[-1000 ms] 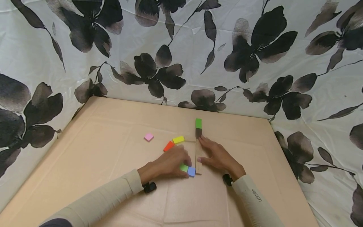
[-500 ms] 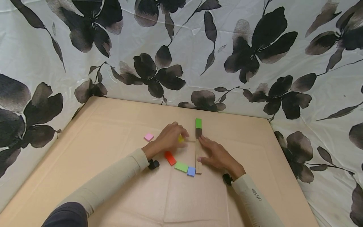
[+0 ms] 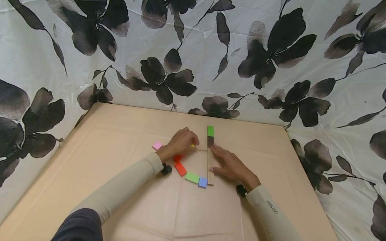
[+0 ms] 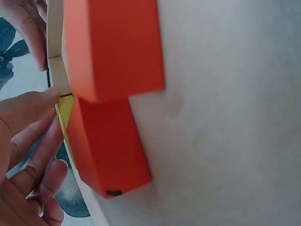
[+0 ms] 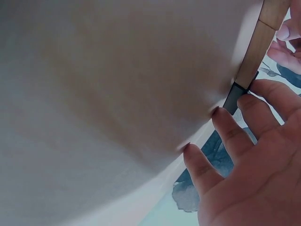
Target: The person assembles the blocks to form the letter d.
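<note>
My left hand (image 3: 182,142) pinches a yellow block (image 4: 66,106), mostly hidden under the fingers in the head view. Close below it lie one red block (image 3: 178,158) and a second red block (image 3: 180,169). A light green block (image 3: 192,177) and a blue block (image 3: 202,182) continue the curve to the foot of a straight wooden row (image 3: 210,169). The row has a dark block (image 3: 210,141) and a bright green block (image 3: 210,131) at its far end. Along its right side rests my right hand (image 3: 230,164), thumb and fingertips touching it, fingers fairly straight.
A pink block (image 3: 157,145) lies left of my left hand. A thin wooden piece (image 3: 202,149) runs from the left fingertips to the row. The tan tabletop (image 3: 120,134) ends at a floral cloth (image 3: 208,67) behind.
My left hand left the light green block, moved up and away to the yellow block and now stays there. The uncovered red and green blocks show. My right hand has kept its place.
</note>
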`<state>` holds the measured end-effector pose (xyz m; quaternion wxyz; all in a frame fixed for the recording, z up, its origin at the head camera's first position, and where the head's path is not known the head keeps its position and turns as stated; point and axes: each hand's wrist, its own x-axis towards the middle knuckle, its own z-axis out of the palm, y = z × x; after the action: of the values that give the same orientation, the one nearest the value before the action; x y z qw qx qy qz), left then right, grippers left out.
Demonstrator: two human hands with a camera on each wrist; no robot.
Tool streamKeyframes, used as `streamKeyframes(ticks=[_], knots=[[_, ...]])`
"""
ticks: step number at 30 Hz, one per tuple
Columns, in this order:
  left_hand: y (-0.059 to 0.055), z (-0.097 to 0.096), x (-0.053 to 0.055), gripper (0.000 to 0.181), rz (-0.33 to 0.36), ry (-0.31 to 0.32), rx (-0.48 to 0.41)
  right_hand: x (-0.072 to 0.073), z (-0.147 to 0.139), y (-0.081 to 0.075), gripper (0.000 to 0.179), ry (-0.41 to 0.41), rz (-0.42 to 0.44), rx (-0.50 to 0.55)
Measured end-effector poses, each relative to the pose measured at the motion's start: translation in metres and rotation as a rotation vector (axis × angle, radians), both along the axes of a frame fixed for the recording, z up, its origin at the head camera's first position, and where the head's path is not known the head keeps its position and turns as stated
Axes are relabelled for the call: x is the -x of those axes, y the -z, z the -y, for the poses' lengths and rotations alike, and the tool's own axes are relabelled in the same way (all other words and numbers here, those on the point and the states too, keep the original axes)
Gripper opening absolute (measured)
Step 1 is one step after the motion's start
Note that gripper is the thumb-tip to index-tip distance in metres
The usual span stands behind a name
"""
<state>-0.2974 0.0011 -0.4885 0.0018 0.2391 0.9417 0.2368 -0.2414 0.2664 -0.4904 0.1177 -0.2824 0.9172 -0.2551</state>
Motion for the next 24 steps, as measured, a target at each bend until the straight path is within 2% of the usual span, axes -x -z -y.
streamKeyframes(ticks=[7,12,18,24], knots=[[0.002,-0.001,0.002,0.015,-0.002,-0.002,0.005,0.000,0.001,0.001,0.092,0.006,0.005,-0.002],[-0.006,0.013,-0.001,0.022,0.028,-0.059,-0.039,0.001,0.001,0.003,0.093,0.007,0.009,-0.002],[-0.018,0.058,-0.010,0.030,0.053,-0.133,-0.081,0.001,0.000,0.004,0.093,0.000,-0.015,-0.016],[-0.015,0.109,-0.026,0.036,0.008,-0.203,-0.043,0.000,-0.001,0.004,0.093,-0.005,-0.016,-0.014]])
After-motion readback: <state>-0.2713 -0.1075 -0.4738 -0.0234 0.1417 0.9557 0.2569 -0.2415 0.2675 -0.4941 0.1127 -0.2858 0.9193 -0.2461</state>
